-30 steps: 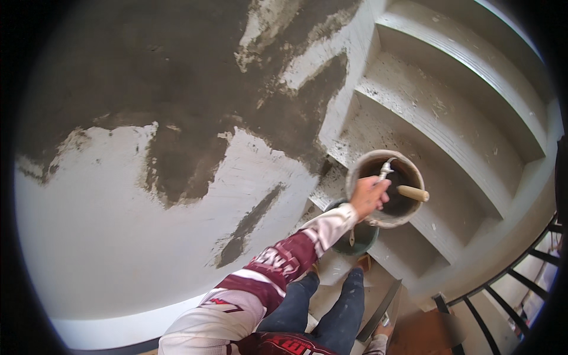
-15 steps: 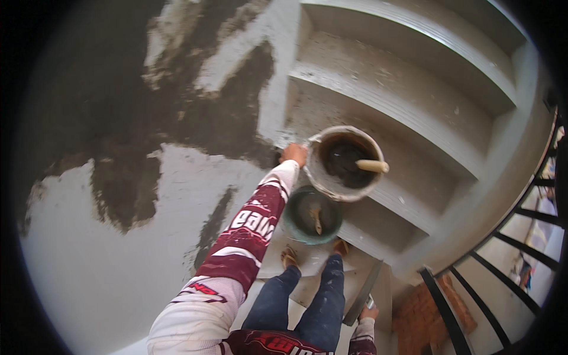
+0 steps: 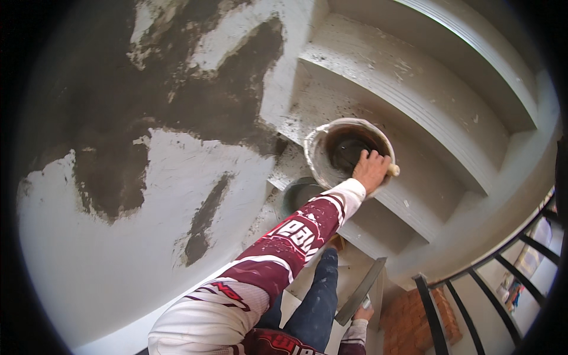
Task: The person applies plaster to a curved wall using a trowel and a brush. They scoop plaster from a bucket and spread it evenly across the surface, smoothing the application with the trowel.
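My left hand reaches over the right rim of a bucket smeared with pale mortar. Its fingers are closed round the pale handle of a tool whose other end is hidden in the bucket; dark wet mortar lies inside. Low on the right, my right hand holds a long flat plastering trowel by its grip, blade tilted upward. A greenish basin sits just below the bucket, mostly covered by my left forearm.
On the left, a pale wall carries patches of dark wet mortar. Curved stairs, spattered with mortar, climb toward the upper right. A black railing and a brick surface are at the lower right.
My left hand has left the bucket's left rim and moved right, onto the pale tool handle. The left forearm now covers most of the basin. The right hand still holds the trowel.
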A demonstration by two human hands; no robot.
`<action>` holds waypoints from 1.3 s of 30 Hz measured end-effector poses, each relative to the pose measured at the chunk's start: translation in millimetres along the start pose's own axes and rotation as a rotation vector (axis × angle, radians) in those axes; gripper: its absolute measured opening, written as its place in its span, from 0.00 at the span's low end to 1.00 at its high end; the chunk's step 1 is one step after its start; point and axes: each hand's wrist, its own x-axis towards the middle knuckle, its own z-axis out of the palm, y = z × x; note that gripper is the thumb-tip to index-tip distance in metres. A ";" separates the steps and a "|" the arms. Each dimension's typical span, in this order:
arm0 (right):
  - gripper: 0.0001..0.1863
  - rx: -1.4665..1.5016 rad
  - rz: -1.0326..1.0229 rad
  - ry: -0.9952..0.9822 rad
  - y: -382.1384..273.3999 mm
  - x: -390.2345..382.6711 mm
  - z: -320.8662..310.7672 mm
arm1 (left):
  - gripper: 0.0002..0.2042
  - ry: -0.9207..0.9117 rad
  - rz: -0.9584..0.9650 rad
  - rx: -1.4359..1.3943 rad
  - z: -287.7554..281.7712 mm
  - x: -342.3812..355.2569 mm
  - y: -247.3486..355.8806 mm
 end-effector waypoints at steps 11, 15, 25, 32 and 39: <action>0.14 0.054 -0.286 -0.116 -144.8 12.5 -8.6 | 0.21 0.561 -0.387 -0.714 -50.1 -5.0 -52.8; 0.17 -0.160 -0.553 -0.160 -255.4 11.8 -17.3 | 0.22 0.498 -0.445 -0.612 -70.2 15.3 -78.9; 0.18 -0.724 -0.931 -0.287 -462.0 66.7 44.5 | 0.22 0.484 -0.543 -0.820 -106.9 -65.3 -123.0; 0.28 -1.223 -0.563 -0.371 -511.1 135.9 142.0 | 0.18 0.119 -0.932 -0.995 -70.2 -329.4 -84.2; 0.17 -1.550 -0.895 -0.483 -493.2 165.8 168.7 | 0.19 -0.479 -1.194 -0.717 -56.5 -614.2 -19.2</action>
